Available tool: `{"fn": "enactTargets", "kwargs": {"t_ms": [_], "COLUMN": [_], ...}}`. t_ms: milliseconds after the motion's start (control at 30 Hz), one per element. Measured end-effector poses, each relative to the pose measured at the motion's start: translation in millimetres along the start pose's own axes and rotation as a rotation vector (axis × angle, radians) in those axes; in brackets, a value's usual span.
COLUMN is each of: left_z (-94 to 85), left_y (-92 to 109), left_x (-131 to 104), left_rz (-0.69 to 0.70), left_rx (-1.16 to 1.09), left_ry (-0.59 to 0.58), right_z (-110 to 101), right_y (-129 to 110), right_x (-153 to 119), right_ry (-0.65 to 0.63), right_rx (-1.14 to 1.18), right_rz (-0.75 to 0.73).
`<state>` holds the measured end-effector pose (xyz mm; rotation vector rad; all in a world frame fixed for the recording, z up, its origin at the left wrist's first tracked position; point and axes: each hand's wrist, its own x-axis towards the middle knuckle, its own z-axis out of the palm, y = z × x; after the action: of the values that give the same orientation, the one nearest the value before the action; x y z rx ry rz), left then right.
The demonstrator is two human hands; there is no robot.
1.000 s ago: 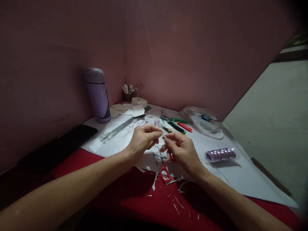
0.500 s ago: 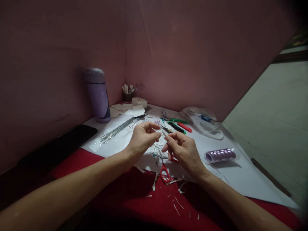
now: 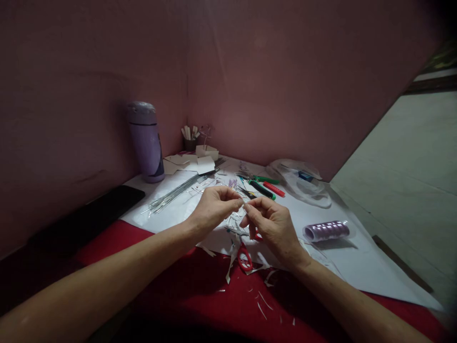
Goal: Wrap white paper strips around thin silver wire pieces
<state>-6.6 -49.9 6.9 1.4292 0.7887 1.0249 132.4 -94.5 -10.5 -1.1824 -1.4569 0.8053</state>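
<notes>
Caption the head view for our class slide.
Left hand and right hand close together above thin white scraps and red-handled metal scissors.

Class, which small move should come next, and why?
Probably a slight shift of the left hand toward the right hand: the two nearly meet above the white sheet, so fine movement suits; anything pinched is too small to identify.

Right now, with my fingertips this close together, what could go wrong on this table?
Anything pinched between your left hand and right hand is too small to make out; if dropped, it might vanish among the pale scraps.

The red-handled scissors lie beneath your right hand, so lowering it could knock them.

The purple spool lies on its side and might roll if bumped.
</notes>
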Motion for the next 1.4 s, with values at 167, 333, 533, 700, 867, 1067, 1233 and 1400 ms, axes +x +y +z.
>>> {"fn": "enactTargets", "kwargs": {"t_ms": [167, 333, 533, 700, 867, 1067, 1233, 1400], "left_z": [1.0, 2.9, 1.6, -0.3, -0.5, -1.6, -1.2, -0.2], "left_y": [0.6, 3.1, 1.2, -2.3, -2.4, -3.9, -4.4, -3.6], "left_x": [-0.3, -1.6, -1.5, -0.1, 0.5, 1.7, 1.4, 1.7], "left_rz": [0.012, 0.037, 0.029, -0.019, -0.008, -0.065, -0.077, -0.095], "left_rx": [0.012, 0.061, 0.003, -0.046, -0.039, -0.067, -0.071, -0.083], "left_ry": [0.014, 0.049, 0.016, -0.017, 0.021, -0.004, 0.009, 0.027], "right_z": [0.2, -0.1, -0.5, -1.5, -1.0, -1.4, -1.6, -0.6], "right_y": [-0.3, -0.8, 0.3, 1.3, 1.9, 3.3, 4.8, 4.9], "right_x": [-0.1, -0.9, -1.2, -1.1, -1.2, -1.7, -2.6, -2.4], "right_ry": [0.013, 0.017, -0.001, 0.004, 0.001, 0.015, 0.035, 0.036], "right_rx": [-0.050, -0.113, -0.132, -0.197, -0.226, -0.334, -0.409, -0.417], "right_rz": [-0.017, -0.052, -0.074, -0.114, -0.130, -0.166, -0.210, -0.226]}}
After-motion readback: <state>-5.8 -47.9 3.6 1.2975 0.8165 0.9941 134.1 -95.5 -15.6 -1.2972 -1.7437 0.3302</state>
